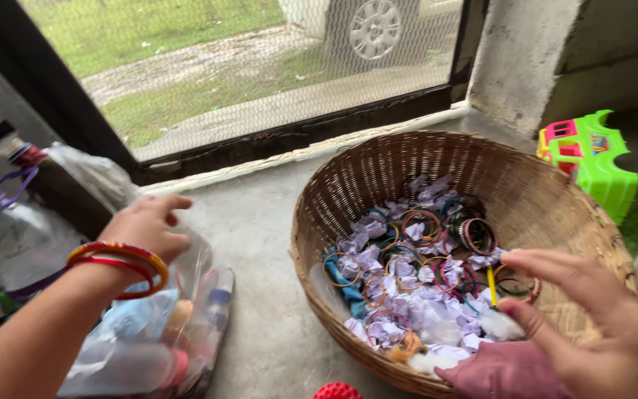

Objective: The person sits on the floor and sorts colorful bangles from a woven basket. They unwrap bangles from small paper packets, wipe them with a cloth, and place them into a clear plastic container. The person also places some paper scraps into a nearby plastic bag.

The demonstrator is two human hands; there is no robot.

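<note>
Concrete floor (260,244) fills the middle of the view, running up to a dark-framed mesh window (260,66) at twelve o'clock. Next in size, a round woven basket (555,199) sits at three to four o'clock, holding a heap of crumpled pale-purple paper scraps (378,288) mixed with thin coloured bangles (474,235) and a small yellow stick (492,284). At eight o'clock lies a clear plastic bag (142,347) stuffed with bottles and other small items; behind it, at nine o'clock, stands a clear plastic jug (16,244) with a purple cap and handle. A bright green and pink toy house (592,159) stands at two o'clock, just beside the basket's rim.

Over the basket's near edge, at five o'clock, the right hand (599,325) hovers with fingers spread and loosely curved, empty, thumb near a white wad of paper. At nine o'clock the left hand (145,225) rests on top of the plastic bag, fingers bent and pressing into the film; whether it pinches the plastic I cannot tell. Red and orange bangles circle its wrist (116,266).
</note>
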